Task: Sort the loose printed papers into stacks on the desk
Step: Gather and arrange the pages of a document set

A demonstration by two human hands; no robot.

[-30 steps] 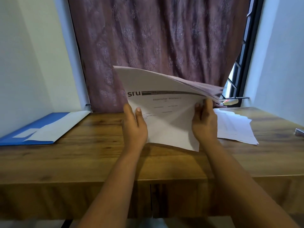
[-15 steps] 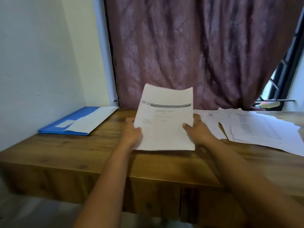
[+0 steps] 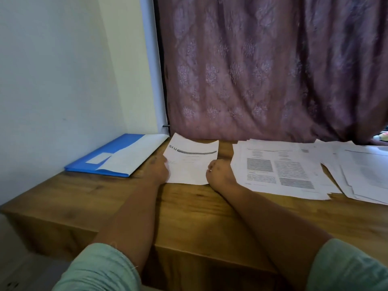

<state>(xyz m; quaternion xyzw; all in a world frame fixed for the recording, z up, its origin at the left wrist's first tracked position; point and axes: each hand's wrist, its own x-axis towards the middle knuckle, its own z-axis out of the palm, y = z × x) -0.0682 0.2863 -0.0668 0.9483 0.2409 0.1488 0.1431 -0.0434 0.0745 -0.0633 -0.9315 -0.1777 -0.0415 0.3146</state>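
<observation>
Papers (image 3: 279, 169) spread over wooden desk (image 3: 189, 208) before a curtain (image 3: 262, 66); both hands pinch one sheet (image 3: 190, 164).

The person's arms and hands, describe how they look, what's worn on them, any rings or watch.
Both forearms are bare from the hands up to short, loose sleeves of pale green fabric, the left sleeve and the right sleeve, at the bottom corners of the view. No watch, bracelet or ring shows on the left hand or the right hand, though the fingers are partly hidden.
</observation>
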